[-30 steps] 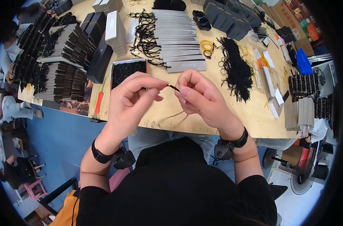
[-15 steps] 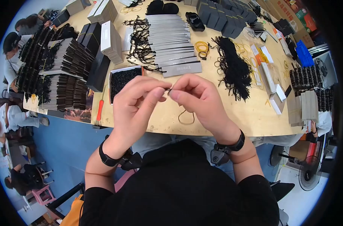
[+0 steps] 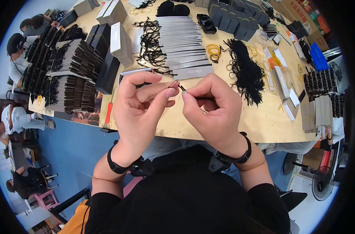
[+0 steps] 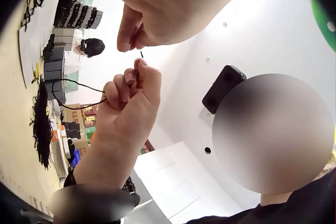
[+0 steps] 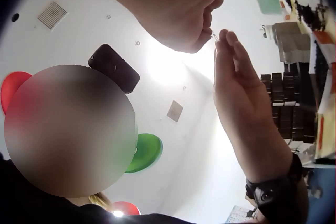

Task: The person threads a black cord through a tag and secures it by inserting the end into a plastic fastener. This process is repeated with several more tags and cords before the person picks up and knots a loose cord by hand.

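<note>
My left hand (image 3: 136,109) pinches a small thin loop (image 3: 173,83) between thumb and index finger; its other fingers are loosely bent. Facing it, my right hand (image 3: 218,111) pinches the end of a black cord (image 3: 181,88), with its fingers curled. The loop and cord end are very close; whether they touch I cannot tell. In the left wrist view, a loop of the black cord (image 4: 73,108) extends from the right hand (image 4: 126,116). The right wrist view shows the left hand (image 5: 239,92) holding the thin loop upright at its fingertips.
Beyond the hands lie grey strips (image 3: 181,43) with black cords, a black cord bundle (image 3: 243,72) and yellow bands (image 3: 213,52). A box of black pieces (image 3: 124,73) is partly behind the left hand. A red-handled tool (image 3: 108,113) rests near the left table edge.
The fingertips have moved slightly apart, and the thin loop shows at the left fingertips. The right fingers are curled more tightly, and the cord hanging below that hand no longer shows in the head view.
</note>
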Demonstrator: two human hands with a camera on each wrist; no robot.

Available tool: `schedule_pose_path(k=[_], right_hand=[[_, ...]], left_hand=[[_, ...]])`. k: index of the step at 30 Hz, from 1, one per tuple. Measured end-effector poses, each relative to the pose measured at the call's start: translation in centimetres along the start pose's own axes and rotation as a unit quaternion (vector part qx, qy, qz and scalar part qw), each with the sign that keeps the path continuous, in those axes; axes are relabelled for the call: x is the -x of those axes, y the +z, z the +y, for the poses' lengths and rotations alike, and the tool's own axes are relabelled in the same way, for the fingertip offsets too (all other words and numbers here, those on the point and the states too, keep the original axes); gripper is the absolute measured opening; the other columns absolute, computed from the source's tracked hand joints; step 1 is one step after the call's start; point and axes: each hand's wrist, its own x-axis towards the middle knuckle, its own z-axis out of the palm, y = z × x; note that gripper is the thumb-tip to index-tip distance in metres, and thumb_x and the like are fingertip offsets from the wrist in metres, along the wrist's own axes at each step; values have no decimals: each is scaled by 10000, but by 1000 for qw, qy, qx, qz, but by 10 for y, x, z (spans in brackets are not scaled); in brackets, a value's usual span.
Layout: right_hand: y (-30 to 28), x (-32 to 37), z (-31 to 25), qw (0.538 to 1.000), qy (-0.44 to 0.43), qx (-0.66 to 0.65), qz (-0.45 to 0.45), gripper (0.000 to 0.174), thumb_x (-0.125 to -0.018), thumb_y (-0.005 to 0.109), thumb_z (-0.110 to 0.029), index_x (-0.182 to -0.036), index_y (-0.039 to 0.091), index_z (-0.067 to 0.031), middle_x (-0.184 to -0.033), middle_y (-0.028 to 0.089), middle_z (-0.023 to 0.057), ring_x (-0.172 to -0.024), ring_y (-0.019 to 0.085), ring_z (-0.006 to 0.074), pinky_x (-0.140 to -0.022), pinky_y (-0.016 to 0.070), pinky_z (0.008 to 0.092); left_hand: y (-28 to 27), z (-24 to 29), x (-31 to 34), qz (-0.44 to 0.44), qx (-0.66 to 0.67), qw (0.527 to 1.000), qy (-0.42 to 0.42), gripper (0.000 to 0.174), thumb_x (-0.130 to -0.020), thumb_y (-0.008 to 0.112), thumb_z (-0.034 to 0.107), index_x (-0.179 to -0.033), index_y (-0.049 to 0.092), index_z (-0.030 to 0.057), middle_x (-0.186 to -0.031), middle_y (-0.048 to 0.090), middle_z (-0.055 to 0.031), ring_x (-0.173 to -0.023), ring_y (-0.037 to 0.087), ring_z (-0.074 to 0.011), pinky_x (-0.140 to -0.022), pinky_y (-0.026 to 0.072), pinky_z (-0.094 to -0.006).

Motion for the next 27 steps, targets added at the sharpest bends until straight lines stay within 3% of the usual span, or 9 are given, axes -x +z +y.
schedule_pose_path(k=[4,8,10,11,13,21,23,27], right_hand=[[3,0,2,998,-48,40,16,121,-716,651,-38,-691,533,-23,-614,532,29,-511,486,87,-474,397,218],[2,2,-3,999,-24,28,14,119,-718,650,-40,-697,533,-22,-612,535,28,-511,491,84,-477,402,215],[0,2,-3,999,-30,32,-29,94,-763,609,30,-751,520,3,-688,556,-3,-620,498,-9,-521,394,130],[1,3,-4,999,-29,32,-29,94,-763,609,30,-751,520,3,-688,556,-3,-620,498,-9,-521,394,130],[3,4,-4,1000,-17,11,9,117,-722,647,-44,-709,533,-16,-617,546,36,-526,506,78,-484,408,212],[2,0,1,1000,0,15,-2,97,-734,640,-41,-723,548,-14,-625,560,27,-498,474,62,-450,364,203],[-1,0,-2,999,21,33,-13,85,-738,641,-38,-729,560,-15,-632,566,26,-485,460,55,-435,345,200],[-2,0,3,998,-5,58,-12,54,-745,662,-51,-774,624,-26,-655,594,28,-472,443,45,-418,320,196]], left_hand=[[-1,-2,2,1,-7,1000,25,219,-821,559,-64,-980,421,-1,-921,640,-153,-878,632,-163,-687,546,-235],[0,0,4,-1,-25,999,37,210,-811,572,-71,-955,429,-15,-921,640,-149,-857,633,-150,-689,544,-230],[0,-2,4,1,-27,999,39,204,-811,574,-69,-948,432,-18,-921,641,-149,-845,633,-143,-686,541,-226],[-1,-2,4,2,-30,999,42,198,-812,576,-68,-941,434,-21,-922,641,-148,-832,632,-136,-684,537,-222],[-1,-1,5,0,-38,998,51,193,-812,577,-67,-939,437,-23,-914,641,-143,-824,631,-132,-680,534,-219],[-1,-2,8,1,-83,994,73,163,-804,592,-63,-912,475,-29,-866,632,-116,-800,633,-125,-677,522,-213],[-2,-6,9,8,-195,970,145,144,-789,607,-66,-898,520,-34,-849,630,-102,-784,637,-119,-657,516,-210],[-5,-7,8,12,-234,956,176,135,-770,621,-70,-885,561,-33,-827,625,-91,-748,644,-126,-626,507,-212]])
